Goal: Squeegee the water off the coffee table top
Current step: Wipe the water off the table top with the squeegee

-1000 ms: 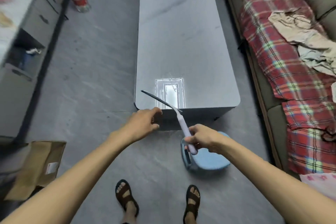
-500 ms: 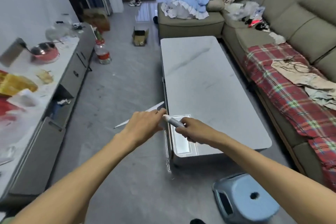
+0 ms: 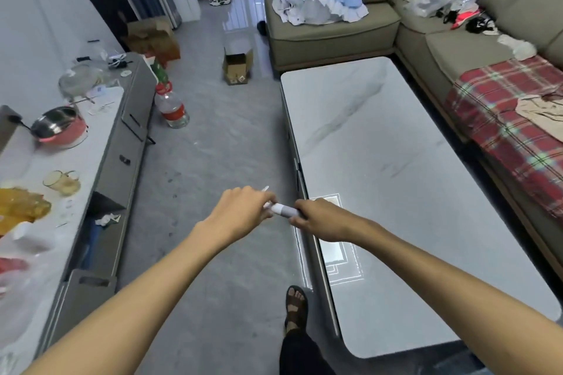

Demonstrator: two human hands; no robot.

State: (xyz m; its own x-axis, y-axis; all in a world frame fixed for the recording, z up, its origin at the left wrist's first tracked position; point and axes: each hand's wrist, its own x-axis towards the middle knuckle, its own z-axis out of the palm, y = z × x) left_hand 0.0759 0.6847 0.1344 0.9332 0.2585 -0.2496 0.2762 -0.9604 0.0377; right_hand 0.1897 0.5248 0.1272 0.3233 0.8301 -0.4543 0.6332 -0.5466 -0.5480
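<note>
The grey marble-look coffee table (image 3: 396,179) fills the right half of the view, with a bright ceiling-light reflection near its left edge. In front of me, over the table's left edge, both hands hold a white squeegee (image 3: 281,209) by its handle. My right hand (image 3: 320,219) grips the handle's near end. My left hand (image 3: 243,211) pinches the other end; a white tip pokes out above its fingers. The blade is hidden behind my left hand.
A low grey TV cabinet (image 3: 122,161) with a pink pot (image 3: 58,126) and clutter runs along the left. A water bottle (image 3: 170,106) and a cardboard box (image 3: 237,65) stand on the floor. A sofa with a plaid blanket (image 3: 511,131) borders the table's right side.
I have moved from the table's short end to its left long side; the view swung up and left. My left hand has closed on the squeegee, whose blade no longer shows.
</note>
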